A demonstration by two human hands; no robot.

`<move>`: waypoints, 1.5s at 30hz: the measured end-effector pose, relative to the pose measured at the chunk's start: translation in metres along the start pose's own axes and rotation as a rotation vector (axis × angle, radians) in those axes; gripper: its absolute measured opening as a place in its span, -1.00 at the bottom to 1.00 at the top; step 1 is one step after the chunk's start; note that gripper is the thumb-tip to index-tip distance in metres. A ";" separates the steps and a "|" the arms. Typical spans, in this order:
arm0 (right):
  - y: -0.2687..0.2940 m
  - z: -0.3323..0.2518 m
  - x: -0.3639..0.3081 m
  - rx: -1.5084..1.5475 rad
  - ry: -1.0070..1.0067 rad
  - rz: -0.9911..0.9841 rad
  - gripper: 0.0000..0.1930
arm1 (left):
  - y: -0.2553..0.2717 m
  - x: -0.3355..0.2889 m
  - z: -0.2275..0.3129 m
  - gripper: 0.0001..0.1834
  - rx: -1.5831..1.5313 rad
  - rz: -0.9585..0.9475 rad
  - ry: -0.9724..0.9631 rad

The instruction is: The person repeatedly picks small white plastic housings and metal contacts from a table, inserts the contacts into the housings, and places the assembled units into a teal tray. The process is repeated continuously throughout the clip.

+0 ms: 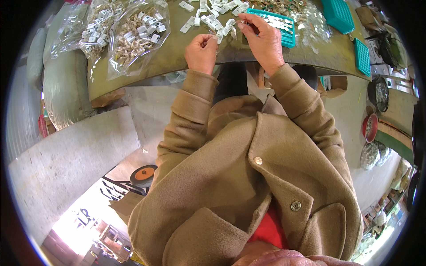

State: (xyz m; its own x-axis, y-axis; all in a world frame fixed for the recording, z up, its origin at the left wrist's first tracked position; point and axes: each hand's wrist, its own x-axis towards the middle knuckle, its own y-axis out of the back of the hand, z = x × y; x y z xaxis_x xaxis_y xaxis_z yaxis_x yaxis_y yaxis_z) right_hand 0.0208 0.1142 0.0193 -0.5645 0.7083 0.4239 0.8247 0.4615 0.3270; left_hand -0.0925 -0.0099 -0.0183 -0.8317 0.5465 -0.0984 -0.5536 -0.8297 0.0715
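Observation:
My left hand (pixel 201 54) is closed in a pinch at the near side of a loose pile of small white plastic pieces (pixel 214 21) on the table. One white piece touches or lies right behind its fingertips; what the fingers grip is too small to make out. To the right, my right hand (pixel 265 43) also pinches, thumb against forefinger, over the left end of a teal tray (pixel 290 43). Anything in that pinch cannot be made out. Rows of small round whitish parts (pixel 277 21) sit in the tray, partly hidden by my right hand.
Clear plastic bags (pixel 137 37) of white pieces with beige cords lie at the table's left. Behind the tray is a scatter of small parts (pixel 293 6). More teal trays (pixel 338 15) stand at the right. The table's near edge (pixel 151 76) curves before me.

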 end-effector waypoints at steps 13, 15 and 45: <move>0.016 0.001 -0.007 0.311 -0.332 -0.206 -0.78 | 0.033 0.011 0.023 -0.62 0.052 0.041 0.082; 0.019 -0.003 -0.009 0.432 -0.318 -0.205 -0.78 | 0.035 0.002 0.035 -0.62 0.235 0.045 0.051; 0.045 0.001 -0.032 1.115 -0.829 -0.332 -0.92 | -0.049 -0.062 0.041 -0.95 -0.294 -0.183 0.007</move>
State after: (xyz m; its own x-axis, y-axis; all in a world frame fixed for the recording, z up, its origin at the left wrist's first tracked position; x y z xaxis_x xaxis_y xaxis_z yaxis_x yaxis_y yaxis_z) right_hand 0.0762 0.1128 0.0199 -0.8703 0.4089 -0.2747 0.4771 0.5606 -0.6768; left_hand -0.0157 0.0012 0.0251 -0.7184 0.6897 -0.0904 -0.6571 -0.7155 -0.2372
